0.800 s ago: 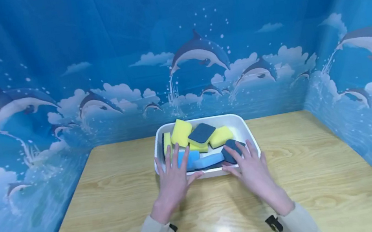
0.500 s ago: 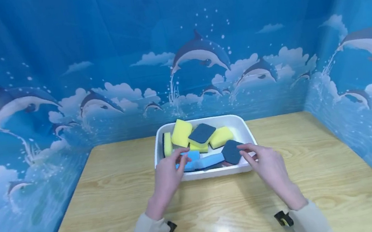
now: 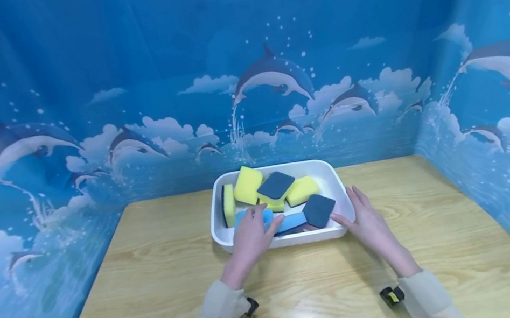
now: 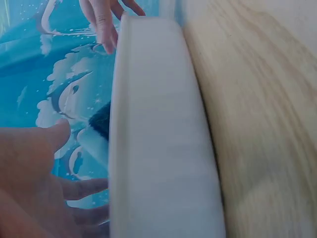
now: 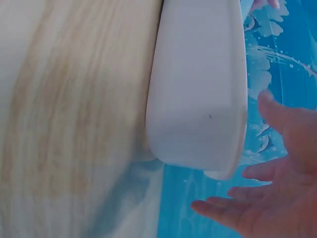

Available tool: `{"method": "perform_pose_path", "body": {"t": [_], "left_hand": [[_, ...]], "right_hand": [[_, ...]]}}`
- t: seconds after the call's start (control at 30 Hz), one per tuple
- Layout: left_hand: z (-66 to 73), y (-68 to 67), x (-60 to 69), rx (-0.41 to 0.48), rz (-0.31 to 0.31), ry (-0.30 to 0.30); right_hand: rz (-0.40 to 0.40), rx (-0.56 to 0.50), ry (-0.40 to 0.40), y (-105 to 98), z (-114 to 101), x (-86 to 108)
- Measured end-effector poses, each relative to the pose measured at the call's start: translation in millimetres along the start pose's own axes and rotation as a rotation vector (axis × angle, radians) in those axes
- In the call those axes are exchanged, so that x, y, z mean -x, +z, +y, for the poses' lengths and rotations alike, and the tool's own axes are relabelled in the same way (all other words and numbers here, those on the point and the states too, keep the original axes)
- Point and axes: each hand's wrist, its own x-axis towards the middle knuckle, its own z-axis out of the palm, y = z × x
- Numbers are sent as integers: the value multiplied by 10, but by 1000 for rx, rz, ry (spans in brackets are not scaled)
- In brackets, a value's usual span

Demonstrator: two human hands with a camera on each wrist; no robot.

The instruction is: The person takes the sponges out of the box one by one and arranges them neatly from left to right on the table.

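In the head view, a white tray (image 3: 305, 238) (image 4: 158, 129) (image 5: 198, 89) holds yellow sponges (image 3: 248, 186) (image 3: 302, 191), one standing on edge (image 3: 229, 205), a dark-topped one (image 3: 275, 185), a dark pad (image 3: 319, 210) and light blue pieces (image 3: 291, 222). My left hand (image 3: 251, 238) (image 4: 37, 183) reaches over the front rim, its fingers over the blue pieces at front left, thumb spread away; whether they touch is unclear. My right hand (image 3: 369, 224) (image 5: 282, 178) is spread beside the tray's front right corner, thumb near the dark pad, holding nothing.
The tray stands on a wooden table (image 3: 164, 280) near its back edge. A blue dolphin-print cloth (image 3: 176, 83) rises behind the table and along both sides. Each wrist carries a small black device (image 3: 251, 306) (image 3: 392, 296).
Half a second ago both hands had thumb and fingers close together; they have since spread. The left moved right over the blue pieces, and the right drew off the dark pad to the tray's right side.
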Motion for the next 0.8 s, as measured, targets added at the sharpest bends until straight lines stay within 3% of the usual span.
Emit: {"method": "perform_pose_path", "body": {"t": [0.23, 0.5, 0.7, 0.8], "left_hand": [[-11, 73, -3, 24, -114, -48], [-14, 47, -33, 108, -83, -102], [-36, 12, -29, 94, -166, -103], [-44, 4, -24, 118, -166, -99]], "right_hand": [[-81, -119, -5, 81, 133, -54], [-118, -189, 38, 107, 166, -95], [-151, -200, 89, 101, 150, -90], [-166, -213, 116, 103, 143, -80]]}}
